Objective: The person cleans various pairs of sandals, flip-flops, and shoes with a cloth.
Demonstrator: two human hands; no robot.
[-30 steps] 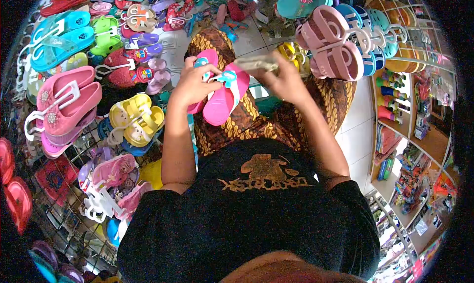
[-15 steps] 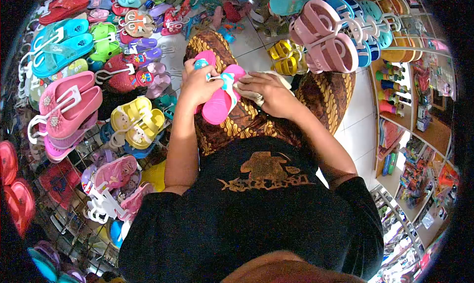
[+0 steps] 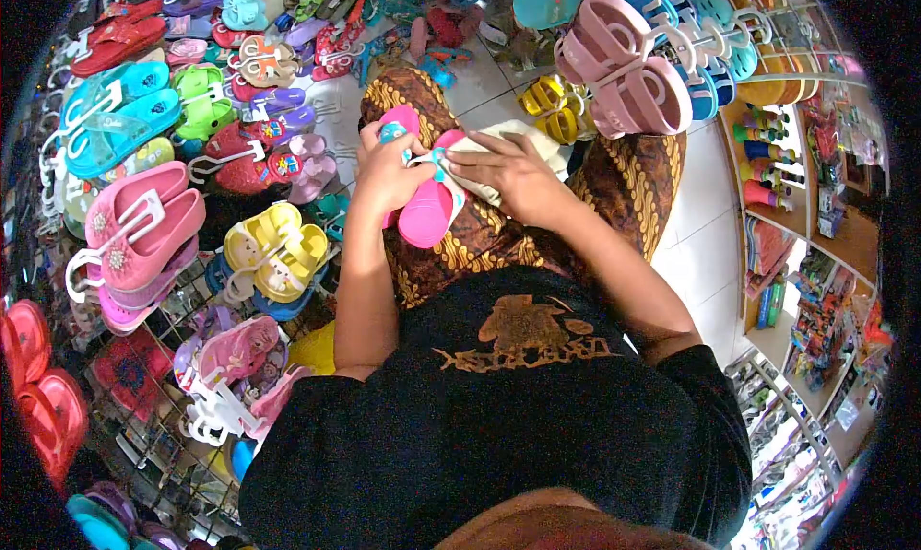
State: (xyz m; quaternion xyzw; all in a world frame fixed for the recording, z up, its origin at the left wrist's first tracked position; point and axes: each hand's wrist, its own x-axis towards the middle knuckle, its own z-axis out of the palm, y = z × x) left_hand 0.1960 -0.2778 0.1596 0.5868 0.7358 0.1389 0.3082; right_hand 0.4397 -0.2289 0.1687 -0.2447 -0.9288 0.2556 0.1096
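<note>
A pair of bright pink sandals (image 3: 425, 216) with light blue and white straps rests over my lap. My left hand (image 3: 387, 173) is closed around the sandals near the straps. On the other side, my right hand (image 3: 515, 178) presses a cream-white cloth (image 3: 537, 145) against the strap of the nearer sandal, its fingers bent over the fabric. The cloth partly hides the strap and spreads out beyond the knuckles. Brown patterned trousers (image 3: 624, 195) lie beneath both hands.
Racks on the left hold many sandals on hangers, including pink shoes (image 3: 144, 214) and yellow sandals (image 3: 278, 248). Mauve sandals (image 3: 628, 70) hang close at the upper right, beside small gold sandals (image 3: 552, 109). Wooden shelves (image 3: 767, 186) line the right.
My right hand and the cloth have slid over the sandal strap toward the left hand, and more of the cloth shows. The left hand keeps its hold on the sandals.
</note>
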